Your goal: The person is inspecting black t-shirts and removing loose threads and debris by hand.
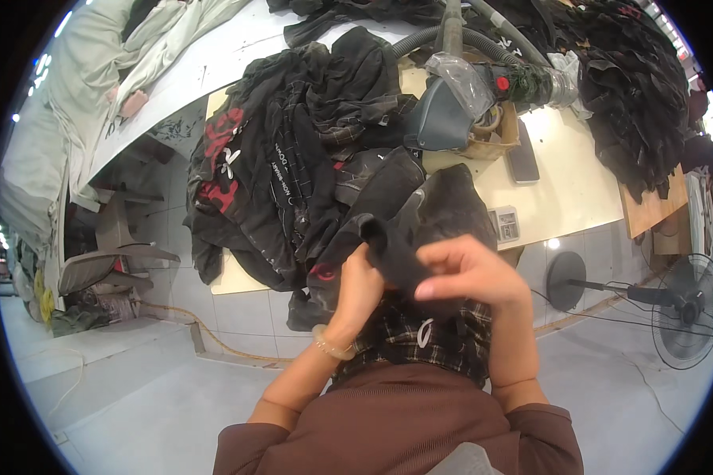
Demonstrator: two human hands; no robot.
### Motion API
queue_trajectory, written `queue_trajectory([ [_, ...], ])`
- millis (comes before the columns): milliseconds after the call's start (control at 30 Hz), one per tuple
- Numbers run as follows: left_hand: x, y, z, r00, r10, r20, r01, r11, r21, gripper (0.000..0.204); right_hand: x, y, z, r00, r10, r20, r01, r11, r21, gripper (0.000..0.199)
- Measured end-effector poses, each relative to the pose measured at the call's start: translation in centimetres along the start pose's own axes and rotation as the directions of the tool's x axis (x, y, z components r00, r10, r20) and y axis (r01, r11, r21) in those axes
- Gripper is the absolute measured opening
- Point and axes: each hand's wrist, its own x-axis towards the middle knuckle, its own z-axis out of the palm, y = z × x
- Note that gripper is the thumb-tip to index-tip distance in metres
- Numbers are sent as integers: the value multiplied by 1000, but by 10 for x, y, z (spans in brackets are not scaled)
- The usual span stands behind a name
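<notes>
A black garment (pixel 400 257) is raised in front of me, one part of it folded into a tube with a dark opening at the top. My left hand (pixel 360 289), with a pale beaded bracelet on the wrist, is closed on its left side; the fingertips are hidden by the cloth. At the right edge, my right hand (pixel 475 273) has its thumb against the fabric and its fingers curled round it. Dark plaid cloth (pixel 424 348) with a white cord loop lies below, over my lap. A heap of black garments (pixel 293 158) with red and white prints covers the table beyond.
A grey machine head (pixel 444 111) with hoses stands behind the garment. Right of it are a cardboard box (pixel 495 142), a dark flat rectangular object (pixel 523 158) and more black garments (pixel 634 103). A fan (pixel 681 309) stands at right, a chair (pixel 111 265) at left.
</notes>
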Motion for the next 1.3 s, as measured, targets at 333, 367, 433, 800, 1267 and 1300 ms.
queue_trajectory([
  [333, 1, 18, -42, 988, 152, 30, -55, 520, -852, 22, -28, 11, -34, 469, -486, -737, 488, 838, -242, 8],
  [367, 3, 19, -52, 956, 272, 111, -41, 496, -867, 23, -25, 19, -39, 472, -491, -732, 492, 836, -243, 8],
  [433, -8, 49, -50, 959, 248, 140, -32, 582, -812, 23, -21, 31, -46, 199, -516, -833, 446, 805, -392, 7],
  [800, 16, 73, -61, 938, 184, 295, 118, 629, -768, 23, -22, 35, -55, 483, -180, -857, 438, 897, 59, 12],
  [1267, 45, 63, -46, 887, 266, 378, -31, 850, -526, 19, -11, 31, -35, 464, -402, -789, 137, 913, -384, 10],
  [1300, 43, 64, -44, 884, 293, 364, -81, 863, -499, 18, -4, 24, -25, 408, -600, -688, 138, 785, -603, 8],
])
